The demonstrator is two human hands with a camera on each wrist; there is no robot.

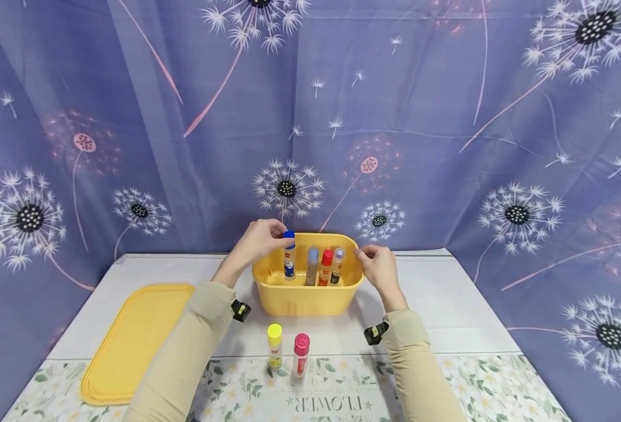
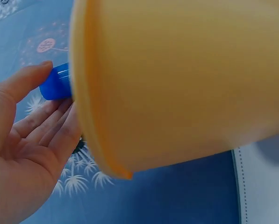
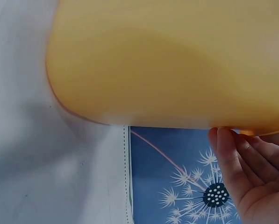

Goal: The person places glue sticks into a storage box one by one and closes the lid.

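My left hand (image 1: 262, 239) pinches the blue cap of a glue stick (image 1: 289, 266), held upright inside the left end of a yellow plastic bin (image 1: 306, 300). In the left wrist view, thumb and fingers meet around the blue cap (image 2: 56, 84), and the bin's wall hides the rest of the stick. At the opposite end, my right hand (image 1: 380, 266) holds the bin's rim between thumb and fingers. Inside the bin stand a grey-blue-capped glue stick (image 1: 312, 266), a red-capped one (image 1: 325, 268) and a pale-lilac-capped one (image 1: 337, 267).
On the table before the bin stand a yellow-capped glue stick (image 1: 275, 346) and a pink-capped one (image 1: 300, 354). A flat yellow lid (image 1: 136, 340) lies at the left, beside my left forearm. Behind the table hangs a blue dandelion-print curtain (image 1: 226, 146).
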